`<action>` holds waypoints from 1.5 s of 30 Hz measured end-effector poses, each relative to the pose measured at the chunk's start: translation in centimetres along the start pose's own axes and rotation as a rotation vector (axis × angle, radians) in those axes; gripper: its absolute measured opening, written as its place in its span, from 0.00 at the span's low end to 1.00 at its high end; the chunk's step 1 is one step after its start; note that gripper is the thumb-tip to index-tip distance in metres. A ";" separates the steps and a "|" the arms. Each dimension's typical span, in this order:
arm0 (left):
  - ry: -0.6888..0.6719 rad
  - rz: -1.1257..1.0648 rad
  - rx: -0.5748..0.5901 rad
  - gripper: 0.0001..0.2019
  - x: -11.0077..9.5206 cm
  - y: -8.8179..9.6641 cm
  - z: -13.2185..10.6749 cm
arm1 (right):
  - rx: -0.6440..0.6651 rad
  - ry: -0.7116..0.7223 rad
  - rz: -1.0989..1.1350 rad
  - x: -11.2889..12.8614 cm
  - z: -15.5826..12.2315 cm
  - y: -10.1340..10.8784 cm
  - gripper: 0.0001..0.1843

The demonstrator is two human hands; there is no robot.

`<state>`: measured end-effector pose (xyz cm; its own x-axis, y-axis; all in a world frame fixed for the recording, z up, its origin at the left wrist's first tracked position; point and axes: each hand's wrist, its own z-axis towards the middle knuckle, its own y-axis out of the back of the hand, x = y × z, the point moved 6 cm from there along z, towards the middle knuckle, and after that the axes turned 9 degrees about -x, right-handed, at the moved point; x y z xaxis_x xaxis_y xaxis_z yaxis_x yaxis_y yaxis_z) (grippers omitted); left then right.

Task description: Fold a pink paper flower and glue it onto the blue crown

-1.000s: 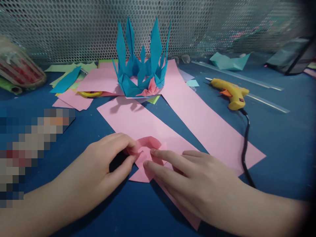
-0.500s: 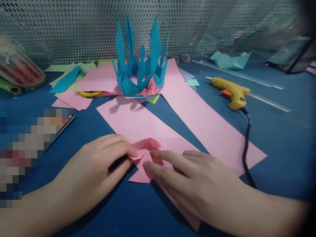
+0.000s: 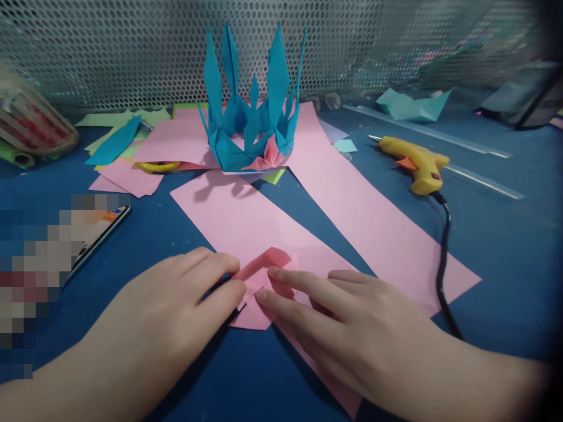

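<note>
A small folded piece of pink paper [image 3: 259,271] lies before me, partly over a long pink paper strip [image 3: 246,217]. My left hand [image 3: 176,305] pinches its left edge between thumb and fingers. From the right, my right hand [image 3: 343,316] presses the folded paper down with its fingertips, the fingers stretched out. One flap points toward me below the fingertips. Behind both hands stands a blue folded-paper crown [image 3: 237,155] with tall points and a small pink paper flower [image 3: 271,156] on its front.
A yellow glue gun [image 3: 413,161] with a black cord lies at the right, near clear glue sticks [image 3: 484,183]. Pink and green paper scraps and a yellow scissors handle [image 3: 156,167] are at the left. A phone [image 3: 99,237], partly blurred out, lies nearer. Perforated metal mesh [image 3: 132,53] stands behind.
My left thumb has come up onto the front of the left flap, and that flap has tilted. My right hand stays pressed in nearly the same place.
</note>
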<state>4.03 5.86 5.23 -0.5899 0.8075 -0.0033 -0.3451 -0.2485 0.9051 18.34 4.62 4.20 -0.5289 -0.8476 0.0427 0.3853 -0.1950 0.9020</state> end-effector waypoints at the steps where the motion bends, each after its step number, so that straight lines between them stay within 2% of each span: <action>1: -0.027 0.037 -0.006 0.20 -0.2 0.0 -0.1 | -0.001 -0.001 0.004 0.0 0.0 0.0 0.21; 4: -0.041 0.099 -0.003 0.22 -0.5 -0.1 -0.3 | 0.015 -0.002 0.027 0.0 -0.2 -0.1 0.19; 9: 0.148 -0.058 0.076 0.16 0.5 -1.0 -0.9 | 0.026 -0.049 0.063 -0.1 -0.3 -0.3 0.14; 12: 0.200 -0.101 0.053 0.11 0.8 -1.0 -1.2 | 0.028 -0.036 0.054 -0.1 -0.4 -0.4 0.15; 15: 0.181 -0.114 0.044 0.08 0.6 -1.0 -1.4 | 0.041 -0.004 0.024 0.1 -0.6 -0.4 0.18; 18: 0.160 -0.094 0.057 0.07 0.5 -0.9 -1.4 | 0.025 -0.006 0.015 0.1 -0.6 -0.2 0.17; 24: 0.126 -0.060 0.033 0.14 -0.1 -0.7 -1.2 | -0.014 -0.058 0.074 -0.1 -0.6 -0.5 0.11; 33: 0.165 -0.046 0.042 0.17 -0.6 -0.9 -1.0 | -0.066 -0.066 0.058 -0.1 -0.5 -0.1 0.13; 38: 0.049 0.021 -0.026 0.16 -1.4 -0.6 -1.0 | -0.081 -0.073 0.044 0.0 -0.3 0.1 0.14; 42: 0.014 -0.011 -0.022 0.17 -1.5 -0.8 -1.0 | -0.078 -0.095 0.042 -0.1 -0.2 0.1 0.16; 45: -0.079 -0.031 -0.015 0.19 -1.9 -0.5 -0.9 | -0.073 -0.113 0.040 -0.2 -0.1 0.1 0.17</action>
<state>4.70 4.00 4.40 -0.5193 0.8546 0.0035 -0.3734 -0.2306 0.8986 18.52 4.72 4.22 -0.5918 -0.7956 0.1300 0.4599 -0.2008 0.8650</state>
